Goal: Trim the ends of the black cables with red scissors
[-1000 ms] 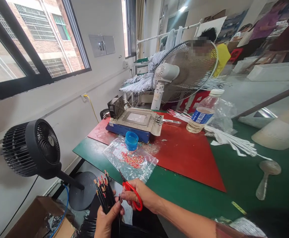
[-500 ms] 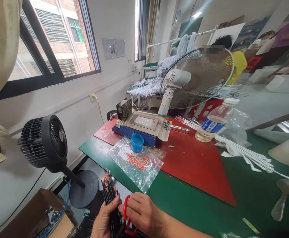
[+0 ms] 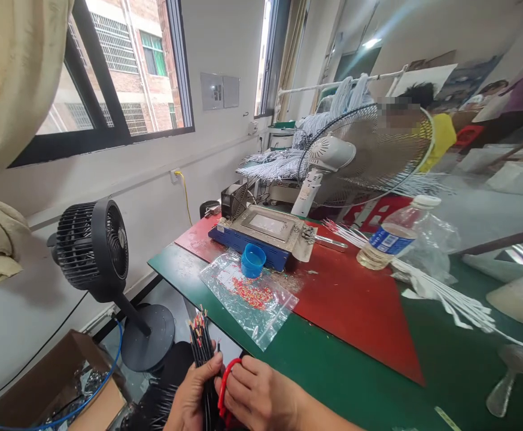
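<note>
My left hand (image 3: 188, 395) is closed around a bundle of black cables (image 3: 202, 344), whose bared ends with orange and red wires point up and away from me. One cable end stands a little apart by the thumb. Close beside it, my right hand (image 3: 264, 389) is closed with a pair of red-handled scissors (image 3: 222, 392) in its fingers; only the red handle loop shows and the blades are hidden. The fingertips of both hands nearly meet at the cables, below the near edge of the green table (image 3: 297, 374).
On the table's red mat (image 3: 355, 311) sit a blue solder pot (image 3: 265, 242) and a bottle (image 3: 387, 239). A blue cup (image 3: 253, 261) stands by a clear bag (image 3: 261, 329) of small coloured pieces. A black fan (image 3: 93, 248) and an open carton (image 3: 59, 359) are at left.
The whole view has shifted slightly, so things sit a little further right and lower. The red scissors handle has turned a little; both hands keep their hold.
</note>
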Motion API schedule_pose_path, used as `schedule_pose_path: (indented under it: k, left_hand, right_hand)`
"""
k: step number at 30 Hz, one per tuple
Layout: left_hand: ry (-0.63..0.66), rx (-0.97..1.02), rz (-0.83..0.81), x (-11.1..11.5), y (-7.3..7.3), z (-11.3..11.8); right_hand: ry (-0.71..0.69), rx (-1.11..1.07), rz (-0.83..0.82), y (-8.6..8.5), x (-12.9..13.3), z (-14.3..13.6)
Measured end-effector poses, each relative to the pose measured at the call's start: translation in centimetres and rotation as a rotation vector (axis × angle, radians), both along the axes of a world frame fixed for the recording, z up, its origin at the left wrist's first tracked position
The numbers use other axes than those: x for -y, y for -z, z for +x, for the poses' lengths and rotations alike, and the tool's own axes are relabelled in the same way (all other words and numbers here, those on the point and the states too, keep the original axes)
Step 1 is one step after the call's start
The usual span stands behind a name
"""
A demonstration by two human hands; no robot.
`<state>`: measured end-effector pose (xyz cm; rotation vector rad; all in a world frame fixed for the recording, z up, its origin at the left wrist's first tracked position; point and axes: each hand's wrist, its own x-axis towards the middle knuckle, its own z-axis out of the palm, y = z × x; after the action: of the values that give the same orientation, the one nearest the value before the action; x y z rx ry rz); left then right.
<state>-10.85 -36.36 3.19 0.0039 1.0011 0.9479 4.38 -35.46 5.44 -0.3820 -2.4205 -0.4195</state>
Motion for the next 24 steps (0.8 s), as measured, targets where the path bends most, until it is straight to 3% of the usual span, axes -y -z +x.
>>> schedule_pose_path:
  k: [8, 13, 16, 19, 22, 24]
  left_hand:
    - [-0.01, 0.001, -0.029, 0.0, 1.3, -0.1]
    - [0.0, -0.048, -0.008, -0.1, -0.1, 0.0]
    - [-0.017, -0.156, 0.034, -0.4, -0.9, -0.2]
    - [-0.052, -0.118, 0.056, -0.7, -0.5, -1.2]
    - [-0.079, 0.13, 0.101, -1.1, 0.5, -2.9]
    - [-0.091, 0.233, 0.138, -1.4, 1.0, -4.3]
  right_hand:
    - [-0.018, -0.003, 0.03, -0.2, 0.0, 0.0]
    - [0.004, -0.015, -0.003, -0.2, 0.0, -0.2]
    - [0.07, -0.157, -0.11, -0.9, -0.7, 0.4]
    - [0.259, -0.49, -0.303, -2.6, -2.6, 2.2]
    - [0.579, -0.854, -0.505, -5.2, -5.6, 5.0]
    - [0.72, -1.074, -0.613, -6.8, -7.6, 6.7]
